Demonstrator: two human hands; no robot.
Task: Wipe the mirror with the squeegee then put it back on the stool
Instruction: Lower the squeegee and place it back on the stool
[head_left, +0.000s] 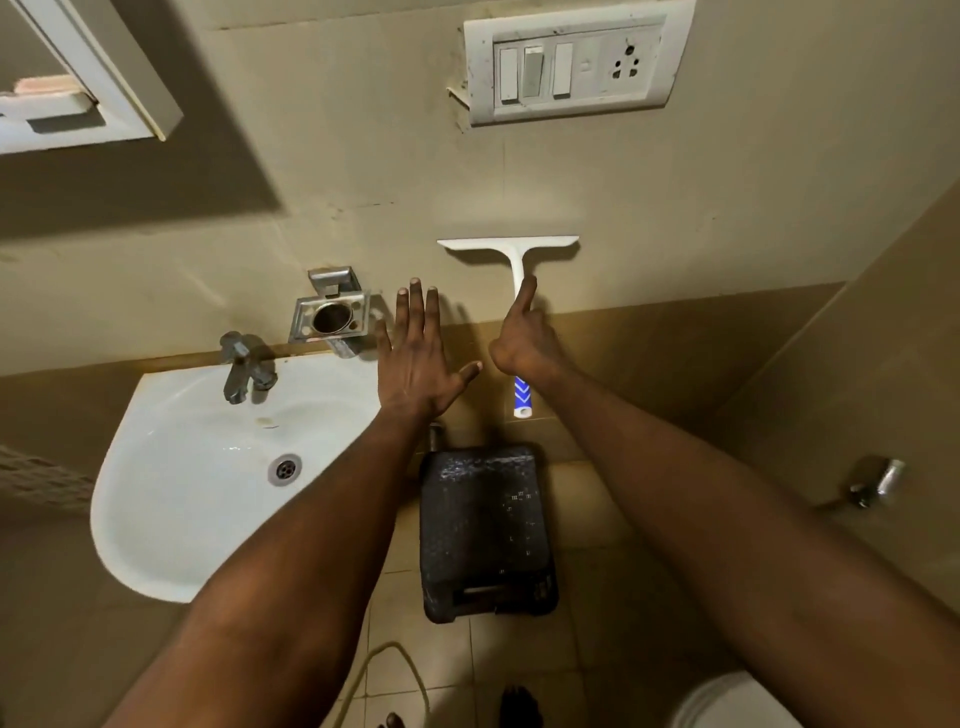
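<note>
My right hand (524, 343) grips the squeegee (517, 260) handle, blade up. My left hand (415, 353) hovers spread just beside it. Both hands are above the dark stool (485, 525).

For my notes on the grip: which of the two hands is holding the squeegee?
The right hand: it is closed on the squeegee handle, thumb along the shaft. The left hand is open, fingers spread, holding nothing.

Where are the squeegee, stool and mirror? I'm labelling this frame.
squeegee (511, 245): head view, white blade bar.
stool (485, 525): head view, dark seat top.
mirror (78, 78): head view, white frame, upper left.
</note>
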